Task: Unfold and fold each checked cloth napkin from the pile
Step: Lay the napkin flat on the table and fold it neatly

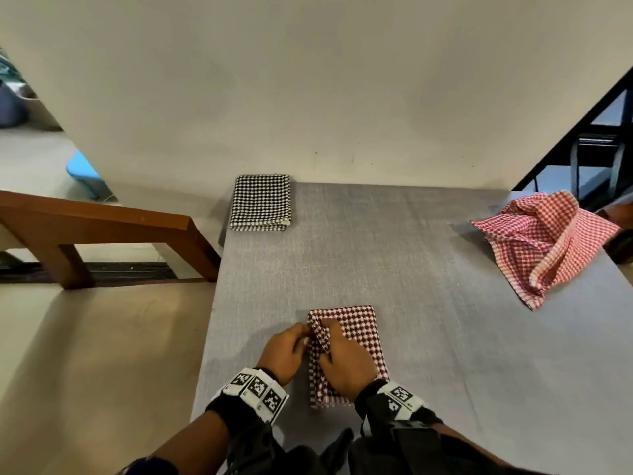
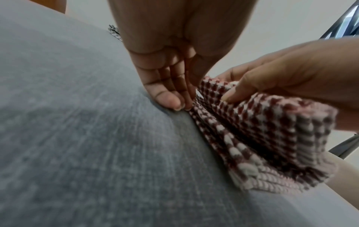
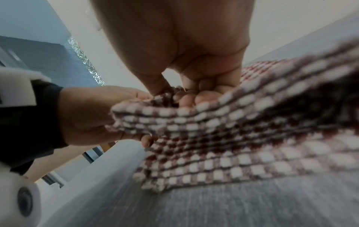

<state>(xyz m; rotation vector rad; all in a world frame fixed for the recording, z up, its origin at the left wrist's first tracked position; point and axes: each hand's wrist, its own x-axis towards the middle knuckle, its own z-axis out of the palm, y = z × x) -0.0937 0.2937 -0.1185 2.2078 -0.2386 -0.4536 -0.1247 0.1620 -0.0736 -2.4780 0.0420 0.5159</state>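
Upper centre-left of the head view: black-and-white checked napkin (image 1: pixel 260 202), folded, at the far corner of the grey table (image 1: pixel 394 255). Lower centre: my left hand (image 1: pixel 286 351) has fingers curled, pinching the left edge of the dark red checked napkin (image 1: pixel 356 329), which lies folded. My right hand (image 1: pixel 346 363) pinches a raised layer of it. Right edge: light red checked napkin (image 1: pixel 544 241), crumpled.

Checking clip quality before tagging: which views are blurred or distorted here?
Head view: sharp, though wide-angle bending curves the table edges. Left wrist view: left hand fairly clear, table foreground smeared. Right wrist view: dark red napkin blurred at the right edge, right hand soft.
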